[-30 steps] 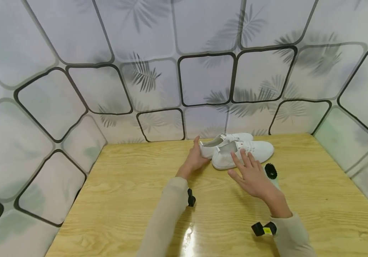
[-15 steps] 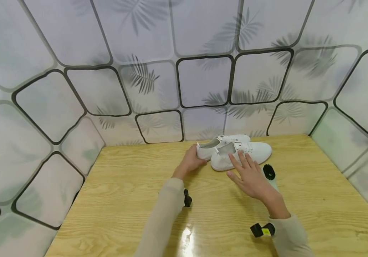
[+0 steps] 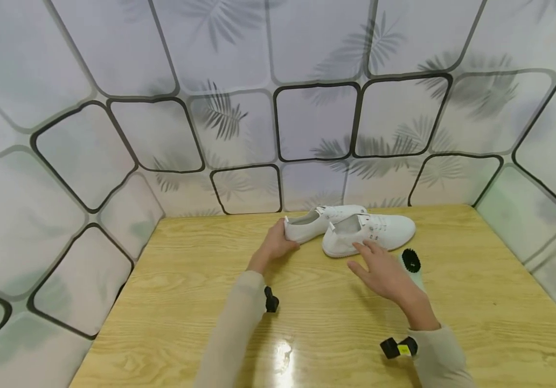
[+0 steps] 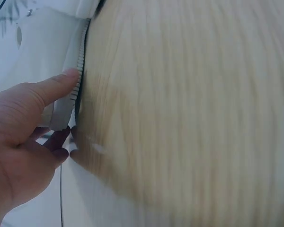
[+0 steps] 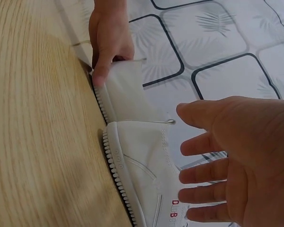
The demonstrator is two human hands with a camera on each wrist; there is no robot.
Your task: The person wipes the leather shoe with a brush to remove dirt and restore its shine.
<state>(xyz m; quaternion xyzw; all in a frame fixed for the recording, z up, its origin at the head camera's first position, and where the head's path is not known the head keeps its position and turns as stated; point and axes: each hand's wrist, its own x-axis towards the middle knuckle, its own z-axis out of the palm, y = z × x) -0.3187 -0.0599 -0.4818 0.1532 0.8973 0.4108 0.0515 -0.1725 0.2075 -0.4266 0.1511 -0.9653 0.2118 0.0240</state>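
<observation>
Two white lace-up shoes stand side by side at the back of the table, toes to the right. My left hand [image 3: 274,242] grips the heel of the far shoe [image 3: 303,233], its thumb along the sole edge in the left wrist view, where that shoe [image 4: 47,52] is cut off by the frame. The near shoe [image 3: 396,230] has small lettering on its side and overlaps the far one in the head view. Beside it is my right hand [image 3: 382,272], holding nothing. In the right wrist view that hand's fingers [image 5: 203,172] are extended close to the near shoe [image 5: 137,156].
A brush [image 3: 411,261] with round black bristles and a pale handle lies right of my right hand, partly covered by it. Behind the wooden table [image 3: 195,291] rises a patterned wall covering [image 3: 314,124], close to the shoes; it also closes in both sides.
My left hand has moved left, drawing the far shoe along, so it sits further left of the near shoe. My right hand's fingers have come down a little from over the near shoe.
</observation>
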